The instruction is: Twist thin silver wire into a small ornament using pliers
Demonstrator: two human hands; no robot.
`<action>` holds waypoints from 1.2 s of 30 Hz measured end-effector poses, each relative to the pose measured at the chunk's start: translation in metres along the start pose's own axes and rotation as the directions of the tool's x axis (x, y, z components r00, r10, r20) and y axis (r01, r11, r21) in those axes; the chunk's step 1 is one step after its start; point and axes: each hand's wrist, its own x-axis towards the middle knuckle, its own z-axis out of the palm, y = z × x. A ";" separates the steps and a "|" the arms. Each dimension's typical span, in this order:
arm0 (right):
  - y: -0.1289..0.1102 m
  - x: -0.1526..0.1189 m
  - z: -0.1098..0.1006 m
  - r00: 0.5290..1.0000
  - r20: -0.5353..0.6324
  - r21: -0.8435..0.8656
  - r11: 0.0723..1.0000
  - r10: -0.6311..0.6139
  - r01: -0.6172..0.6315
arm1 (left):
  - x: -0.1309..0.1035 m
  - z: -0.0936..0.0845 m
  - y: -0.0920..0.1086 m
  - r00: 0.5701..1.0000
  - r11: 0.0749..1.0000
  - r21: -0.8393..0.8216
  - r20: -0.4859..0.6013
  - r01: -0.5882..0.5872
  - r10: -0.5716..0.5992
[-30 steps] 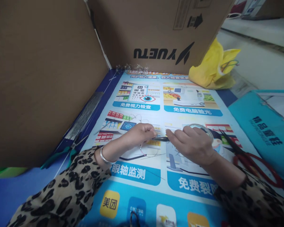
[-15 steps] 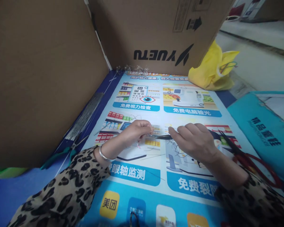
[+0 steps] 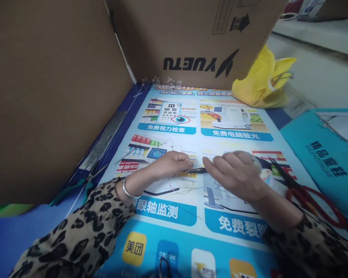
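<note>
My left hand pinches a thin wire between thumb and fingers; a fine loop with a pinkish end hangs below it. My right hand is wrapped round pliers, whose dark, pointed jaws reach left to my left fingertips. Whether the jaws grip the wire is too small to tell. The plier handles are mostly hidden in my palm. Both hands are over a printed poster, with more thin wire strands under and around them.
Cardboard panels stand at the back and left. A bundle of straight wires and teal-handled pliers lie at left. Red-handled scissors, a teal box and a yellow bag are at right. Wire pieces sit at the back.
My left hand has moved slightly right, closer to the plier tips. The pliers have tilted a little, and the wire loop below my left hand shows wider.
</note>
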 end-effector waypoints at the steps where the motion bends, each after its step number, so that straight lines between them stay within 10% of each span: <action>1: 0.000 0.001 -0.001 1.000 0.009 -0.002 1.000 -0.003 0.003 | -0.001 0.000 0.002 1.000 0.999 0.034 -0.004 0.000 0.001; 15: -0.004 0.003 -0.003 0.999 0.019 -0.004 0.999 -0.035 0.035 | -0.002 0.001 0.005 1.000 0.975 0.223 -0.013 -0.015 0.018; 36: -0.005 0.002 -0.003 0.999 0.045 0.125 0.992 -0.018 0.012 | -0.002 0.000 0.002 0.996 0.997 0.076 0.088 0.004 -0.010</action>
